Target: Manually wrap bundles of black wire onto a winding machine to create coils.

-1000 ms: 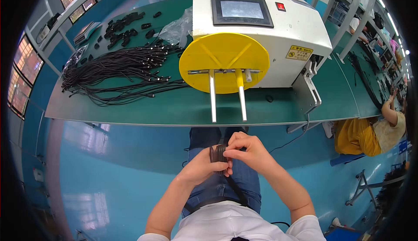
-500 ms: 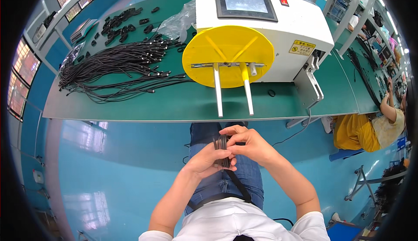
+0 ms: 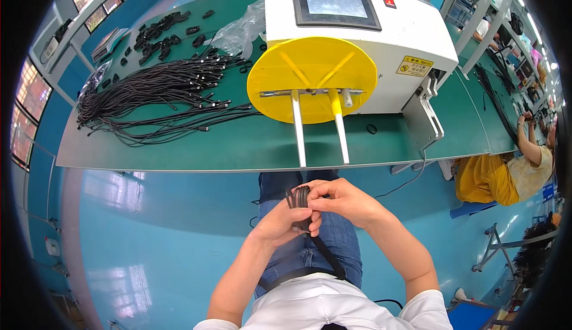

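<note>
I am holding both forearms up from the lower edge, meeting over my lap. My left hand (image 3: 280, 222) is curling its fingers shut around a coiled black cable (image 3: 298, 202), gripping its lower part. My right hand (image 3: 345, 202), at 3 o'clock of the coil, is pinching it from the side; which fingers are touching appears unclear. The cable is forming a narrow upright bundle of loops, one tail trailing toward 5 o'clock. At 12 o'clock the yellow disc (image 3: 313, 76) is fronting the white machine (image 3: 411, 32) on the green bench (image 3: 238, 145).
</note>
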Demonstrator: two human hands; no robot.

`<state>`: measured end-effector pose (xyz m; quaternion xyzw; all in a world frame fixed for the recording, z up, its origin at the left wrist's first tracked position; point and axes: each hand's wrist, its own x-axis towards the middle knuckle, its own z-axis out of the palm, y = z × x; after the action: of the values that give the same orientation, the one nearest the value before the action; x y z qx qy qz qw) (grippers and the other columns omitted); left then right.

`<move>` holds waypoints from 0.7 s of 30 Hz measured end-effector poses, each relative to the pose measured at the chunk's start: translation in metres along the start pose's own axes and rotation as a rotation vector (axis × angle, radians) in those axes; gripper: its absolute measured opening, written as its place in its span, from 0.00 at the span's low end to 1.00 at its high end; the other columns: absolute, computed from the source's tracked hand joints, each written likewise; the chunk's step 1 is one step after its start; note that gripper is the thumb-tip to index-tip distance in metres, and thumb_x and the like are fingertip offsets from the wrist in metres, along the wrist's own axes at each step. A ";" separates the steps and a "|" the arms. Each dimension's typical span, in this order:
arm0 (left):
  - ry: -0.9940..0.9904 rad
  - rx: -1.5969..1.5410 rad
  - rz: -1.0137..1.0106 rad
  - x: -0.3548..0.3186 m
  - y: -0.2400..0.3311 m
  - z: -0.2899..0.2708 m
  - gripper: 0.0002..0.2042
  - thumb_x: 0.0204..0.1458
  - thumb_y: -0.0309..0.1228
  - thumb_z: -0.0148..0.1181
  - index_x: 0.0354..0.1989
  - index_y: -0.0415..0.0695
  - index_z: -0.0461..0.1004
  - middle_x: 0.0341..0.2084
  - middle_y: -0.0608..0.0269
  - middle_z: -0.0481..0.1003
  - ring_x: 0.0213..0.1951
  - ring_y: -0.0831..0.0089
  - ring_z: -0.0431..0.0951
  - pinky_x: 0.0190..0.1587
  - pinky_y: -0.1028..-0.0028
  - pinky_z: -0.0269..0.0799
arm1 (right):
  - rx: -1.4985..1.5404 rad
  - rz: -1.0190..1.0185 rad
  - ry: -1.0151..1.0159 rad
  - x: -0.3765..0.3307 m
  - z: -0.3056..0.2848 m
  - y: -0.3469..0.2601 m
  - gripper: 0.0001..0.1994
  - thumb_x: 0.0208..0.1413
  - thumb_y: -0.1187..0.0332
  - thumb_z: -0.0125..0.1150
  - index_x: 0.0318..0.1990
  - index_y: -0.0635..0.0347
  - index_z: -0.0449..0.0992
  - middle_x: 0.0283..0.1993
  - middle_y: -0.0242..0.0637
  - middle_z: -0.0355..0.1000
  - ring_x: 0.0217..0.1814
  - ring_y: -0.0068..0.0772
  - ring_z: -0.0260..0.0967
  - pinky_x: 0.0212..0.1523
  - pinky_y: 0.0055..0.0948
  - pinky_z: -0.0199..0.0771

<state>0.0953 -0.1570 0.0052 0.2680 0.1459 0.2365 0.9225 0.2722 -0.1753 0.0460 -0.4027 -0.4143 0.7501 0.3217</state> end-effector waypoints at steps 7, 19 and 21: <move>0.386 0.825 0.139 0.004 -0.001 -0.002 0.13 0.43 0.25 0.64 0.35 0.39 0.66 0.22 0.64 0.69 0.25 0.73 0.72 0.29 0.74 0.69 | -0.595 -0.385 0.466 -0.014 0.006 -0.004 0.05 0.49 0.76 0.59 0.34 0.64 0.77 0.37 0.33 0.68 0.36 0.22 0.67 0.34 0.23 0.69; 0.494 1.340 0.255 -0.002 -0.009 0.010 0.13 0.36 0.22 0.64 0.30 0.38 0.67 0.21 0.57 0.70 0.24 0.68 0.71 0.29 0.73 0.67 | -1.105 -0.574 0.458 0.007 0.023 0.020 0.03 0.43 0.76 0.62 0.28 0.60 0.77 0.28 0.38 0.66 0.28 0.38 0.66 0.27 0.32 0.68; 0.505 1.409 0.317 -0.003 -0.007 0.013 0.13 0.35 0.23 0.64 0.31 0.38 0.68 0.21 0.57 0.70 0.24 0.66 0.71 0.30 0.73 0.67 | -1.130 -0.554 0.433 0.008 0.021 0.017 0.03 0.43 0.76 0.62 0.27 0.60 0.76 0.29 0.38 0.66 0.28 0.39 0.66 0.27 0.33 0.68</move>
<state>0.1001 -0.1694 0.0118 0.7486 0.4283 0.2713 0.4272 0.2476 -0.1845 0.0354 -0.5297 -0.7580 0.2091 0.3181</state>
